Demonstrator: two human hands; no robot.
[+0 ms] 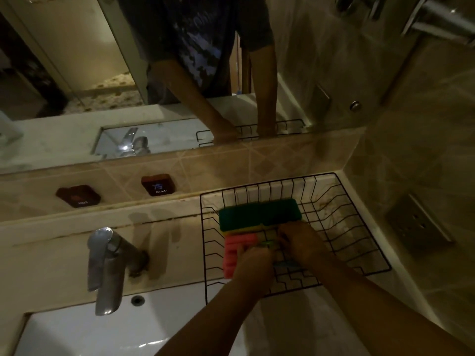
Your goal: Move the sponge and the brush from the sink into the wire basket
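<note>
The black wire basket (pixel 359 217) stands on the counter to the right of the tap. At its back lies a green-topped sponge (pixel 259 213) with a yellow underside. A pink ribbed sponge (pixel 235 250) lies at its left side. My left hand (pixel 254 263) is inside the basket, fingers curled on the pink sponge's right edge. Beside it my right hand (pixel 300 245) is also in the basket, fingers bent down near the green sponge. A thin green and blue thing (pixel 268 243), perhaps the brush, shows between the hands and is mostly hidden.
The white sink (pixel 102 335) is at lower left, with a chrome tap (pixel 108 268) over it. Hot and cold tags (pixel 158 185) sit on the tiled wall. A mirror (pixel 154 73) runs above, and a wall socket (pixel 419 224) is at right.
</note>
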